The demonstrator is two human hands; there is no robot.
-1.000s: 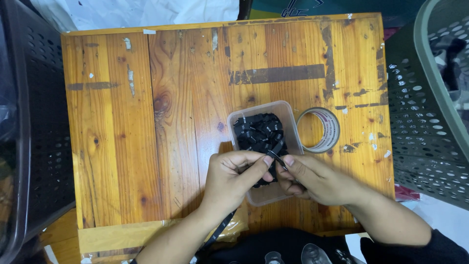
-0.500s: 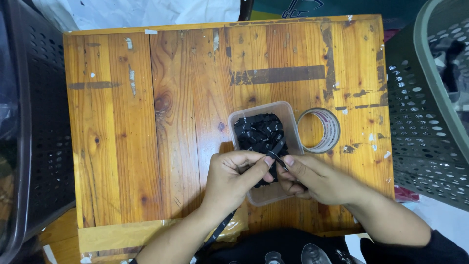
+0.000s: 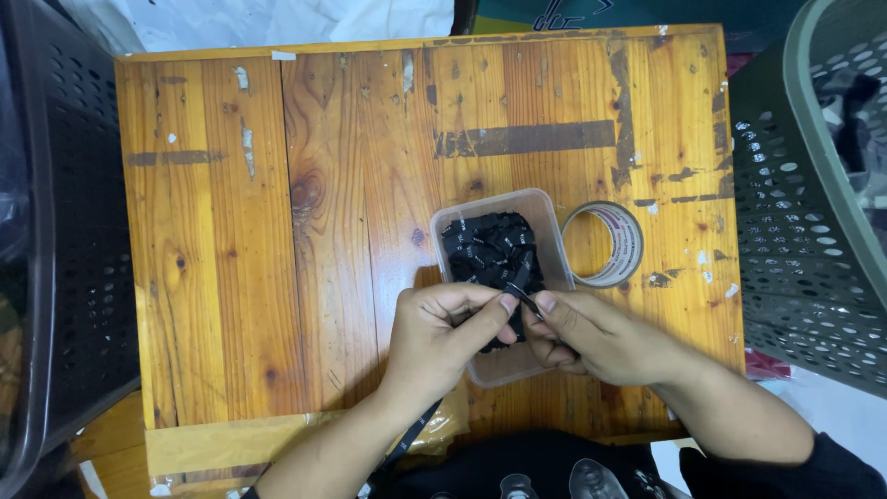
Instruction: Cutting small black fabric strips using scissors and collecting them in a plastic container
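Observation:
A clear plastic tub [image 3: 551, 222] sits on the wooden table [image 3: 323, 231], filled with several small black tags [image 3: 490, 245]. My left hand [image 3: 443, 337] and my right hand [image 3: 591, 333] meet over the tub's near end. Both pinch one thin black strip [image 3: 522, 288] between thumb and fingertips, the left from the left side, the right from the right. A black strap [image 3: 411, 434] runs from under my left wrist toward my body. My hands cover the near part of the tub.
A roll of clear tape [image 3: 605, 243] lies flat just right of the tub. A dark perforated crate [image 3: 65, 240] flanks the table's left edge. A grey-green perforated basket [image 3: 813, 194] stands at the right. White plastic [image 3: 231, 23] lies beyond the far edge.
Both hands stay over the tub's near end, with only slight finger shifts on the black strip.

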